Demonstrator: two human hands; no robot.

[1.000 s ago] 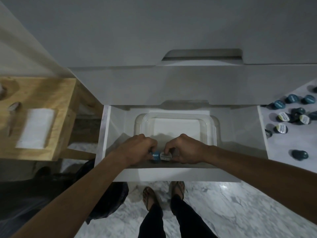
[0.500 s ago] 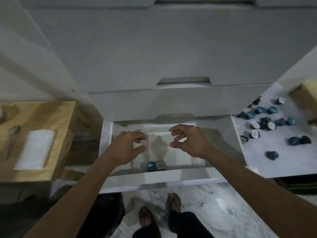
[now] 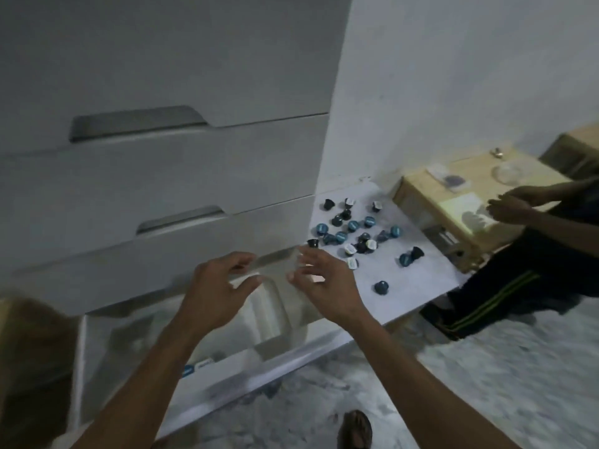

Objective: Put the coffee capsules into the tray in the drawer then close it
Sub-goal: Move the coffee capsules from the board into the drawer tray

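Observation:
The bottom drawer (image 3: 246, 367) of a white cabinet stands pulled out. A clear plastic tray (image 3: 275, 309) lies inside it. Two capsules (image 3: 194, 367), one blue and one white-topped, sit at the tray's near end, partly hidden by my left forearm. Several more blue and dark coffee capsules (image 3: 353, 234) lie scattered on a low white surface (image 3: 415, 280) to the right of the cabinet. My left hand (image 3: 217, 286) and my right hand (image 3: 327, 280) hover above the tray with fingers spread, holding nothing. My right hand's fingertips are close to the nearest loose capsules.
Another person (image 3: 531, 254) in dark trousers sits at the right, hands raised over a wooden box (image 3: 453, 205). A second wooden piece (image 3: 29, 351) stands at the left edge. Marble floor (image 3: 486, 384) lies below, with my sandalled foot (image 3: 355, 429) on it.
Both hands let go of the two capsules in the tray, lifted out and opened. My view has swung right and the hands moved toward the scattered capsules.

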